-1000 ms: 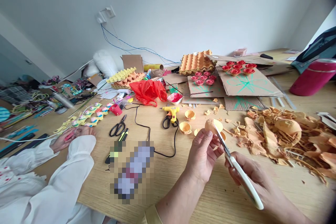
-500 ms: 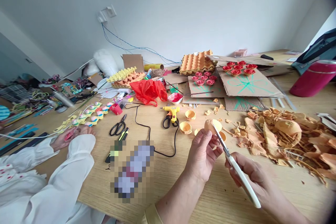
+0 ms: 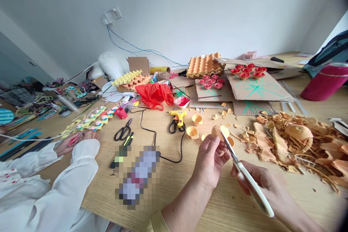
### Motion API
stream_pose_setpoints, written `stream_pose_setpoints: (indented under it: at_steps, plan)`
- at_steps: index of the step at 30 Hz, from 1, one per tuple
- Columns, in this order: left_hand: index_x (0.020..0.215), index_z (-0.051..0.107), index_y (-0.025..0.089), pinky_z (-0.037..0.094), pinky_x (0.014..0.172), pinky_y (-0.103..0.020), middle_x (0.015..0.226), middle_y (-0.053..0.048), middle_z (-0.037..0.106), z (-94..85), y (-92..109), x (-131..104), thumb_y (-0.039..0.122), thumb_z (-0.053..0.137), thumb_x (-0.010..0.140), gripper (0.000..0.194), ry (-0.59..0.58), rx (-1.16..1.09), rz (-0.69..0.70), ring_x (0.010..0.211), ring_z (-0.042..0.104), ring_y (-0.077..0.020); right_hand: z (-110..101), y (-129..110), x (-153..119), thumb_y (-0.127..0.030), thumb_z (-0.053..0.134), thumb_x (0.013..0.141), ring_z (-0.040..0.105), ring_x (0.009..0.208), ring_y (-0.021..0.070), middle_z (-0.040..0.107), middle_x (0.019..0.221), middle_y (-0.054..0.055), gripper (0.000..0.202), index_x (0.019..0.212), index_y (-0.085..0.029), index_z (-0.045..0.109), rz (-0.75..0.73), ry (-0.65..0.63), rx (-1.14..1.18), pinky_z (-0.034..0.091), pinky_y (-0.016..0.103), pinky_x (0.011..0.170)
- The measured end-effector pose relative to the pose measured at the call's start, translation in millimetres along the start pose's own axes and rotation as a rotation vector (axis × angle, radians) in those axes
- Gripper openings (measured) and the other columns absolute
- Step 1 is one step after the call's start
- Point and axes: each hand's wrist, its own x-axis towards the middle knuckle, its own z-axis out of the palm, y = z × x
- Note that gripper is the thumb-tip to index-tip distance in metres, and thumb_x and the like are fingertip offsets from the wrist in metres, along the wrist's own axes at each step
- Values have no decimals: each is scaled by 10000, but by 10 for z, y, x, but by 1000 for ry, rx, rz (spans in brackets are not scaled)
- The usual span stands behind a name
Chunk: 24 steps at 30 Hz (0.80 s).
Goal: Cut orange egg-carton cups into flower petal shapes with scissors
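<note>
One orange egg-carton cup (image 3: 216,131) is pinched by fingers of the left hand (image 3: 208,161); white-handled scissors (image 3: 251,183), in curled fingers of the right hand (image 3: 268,185), meet it beyond the left thumb; pulp scraps (image 3: 280,139) lie past the right fingers.

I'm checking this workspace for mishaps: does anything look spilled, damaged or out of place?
Torn orange carton scraps lie in a messy heap at the right, loose bits scattered toward the orange cups; they look like cutting waste. The yellow glue gun seems to lie over black-handled scissors, an awkward spot. No spill shows.
</note>
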Motion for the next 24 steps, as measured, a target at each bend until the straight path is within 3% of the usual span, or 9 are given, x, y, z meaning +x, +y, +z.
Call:
stream_pose_setpoints:
  at_steps: [7, 24]
  plan:
    - [836, 613, 141, 461, 613, -177, 751, 4, 593, 23, 7, -21, 327, 807, 728, 290, -3, 32, 22, 649, 532, -56, 11, 42, 11, -487, 555, 898, 399, 564, 130, 450, 598, -48, 357, 678, -213, 497, -41, 37, -71, 354, 246, 536]
    - [815, 605, 145, 465, 605, -182, 749, 7, 600, 20, 1, -23, 348, 819, 710, 313, 9, 13, -7, 644, 538, -63, 26, 20, 3, -524, 478, 935, 375, 541, 124, 430, 573, -46, 437, 629, -217, 422, -80, 69, -90, 329, 252, 521]
